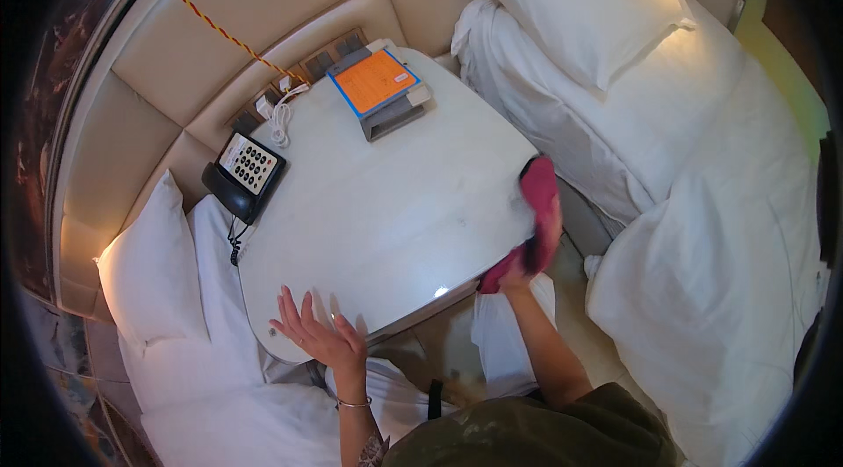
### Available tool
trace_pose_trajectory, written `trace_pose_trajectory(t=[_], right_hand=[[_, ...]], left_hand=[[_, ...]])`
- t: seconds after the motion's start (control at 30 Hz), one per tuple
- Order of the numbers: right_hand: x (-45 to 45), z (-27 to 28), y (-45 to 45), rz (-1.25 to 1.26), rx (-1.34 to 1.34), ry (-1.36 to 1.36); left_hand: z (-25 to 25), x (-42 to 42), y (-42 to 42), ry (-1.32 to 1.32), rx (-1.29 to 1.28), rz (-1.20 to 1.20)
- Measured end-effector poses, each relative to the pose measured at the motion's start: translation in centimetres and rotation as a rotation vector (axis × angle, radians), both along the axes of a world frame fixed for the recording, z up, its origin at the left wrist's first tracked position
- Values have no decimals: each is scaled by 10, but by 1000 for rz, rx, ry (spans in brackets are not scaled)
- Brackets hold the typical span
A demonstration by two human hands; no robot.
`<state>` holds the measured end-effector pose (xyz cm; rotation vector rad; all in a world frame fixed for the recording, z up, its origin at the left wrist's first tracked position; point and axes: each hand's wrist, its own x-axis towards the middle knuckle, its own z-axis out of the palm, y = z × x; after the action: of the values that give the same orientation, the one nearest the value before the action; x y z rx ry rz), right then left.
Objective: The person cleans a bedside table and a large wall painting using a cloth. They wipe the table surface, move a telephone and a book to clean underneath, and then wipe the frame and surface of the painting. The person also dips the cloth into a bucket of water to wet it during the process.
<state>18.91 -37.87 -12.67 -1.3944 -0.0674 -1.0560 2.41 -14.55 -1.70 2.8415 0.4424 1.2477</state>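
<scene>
In my right hand (516,279) is a pink cloth (544,193) with dark edging. It hangs over the right edge of a glossy white tabletop (388,210), part of it lying against that edge. My fingers are partly hidden by its folds. My left hand (324,336) is at the near left edge of the table, fingers spread and holding nothing. Whether its fingertips touch the surface I cannot tell. A black desk telephone (245,170) with a pale keypad stands at the table's left side, its coiled cord dangling over the edge.
At the back, an orange card with a blue border (374,81) lies on a grey holder (395,121). White charging cables (280,124) sit by wall sockets, below a red-and-yellow twisted cord (197,11). White bedding (718,157) and pillows (579,6) cover the seats on both sides.
</scene>
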Motion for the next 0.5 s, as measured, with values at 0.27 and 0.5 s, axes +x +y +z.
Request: trace_pose_trajectory(t=[0.27, 0.5], right_hand=[[-59, -73, 26, 283, 697, 617], [-66, -87, 35, 231, 407, 697]], left_hand=[[1, 5, -6, 1, -61, -25], [0, 7, -6, 26, -109, -49]])
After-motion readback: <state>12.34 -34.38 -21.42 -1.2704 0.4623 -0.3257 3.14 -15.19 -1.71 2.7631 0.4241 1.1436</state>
